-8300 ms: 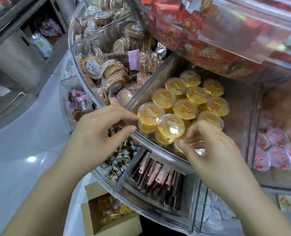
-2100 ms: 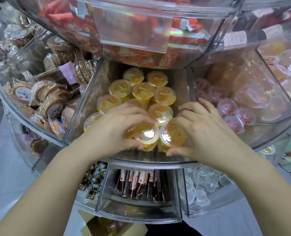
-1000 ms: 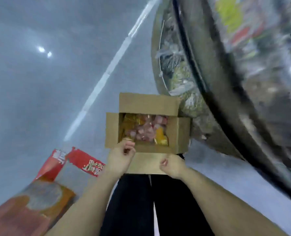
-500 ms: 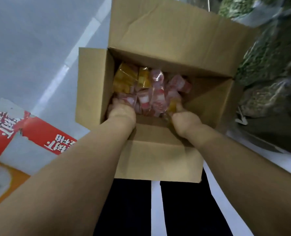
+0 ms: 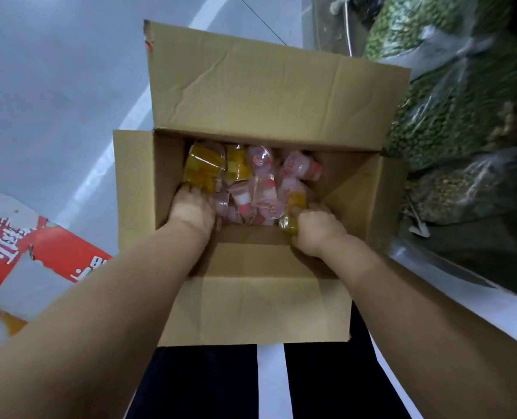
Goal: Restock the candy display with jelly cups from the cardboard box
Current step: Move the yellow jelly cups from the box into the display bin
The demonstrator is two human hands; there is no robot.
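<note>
Both my hands down in the cardboard box (image 5: 251, 92), left hand (image 5: 192, 208) touching the jelly cups (image 5: 251, 179), grip unclear, right hand (image 5: 317, 229) clutching a yellow cup (image 5: 290, 223)

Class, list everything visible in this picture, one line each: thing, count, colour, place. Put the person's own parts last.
cardboard box: one, brown, flaps open, on the floor at centre
jelly cups: many, yellow and pink-red, piled inside the box
printed carton: one, red, white and orange, lower left on the floor
bagged goods: several clear bags, green-brown contents, right side
floor: pale grey, upper left
trouser legs: two, dark, bottom
left hand: one, in the box among cups
right hand: one, gripping a yellow cup
</note>
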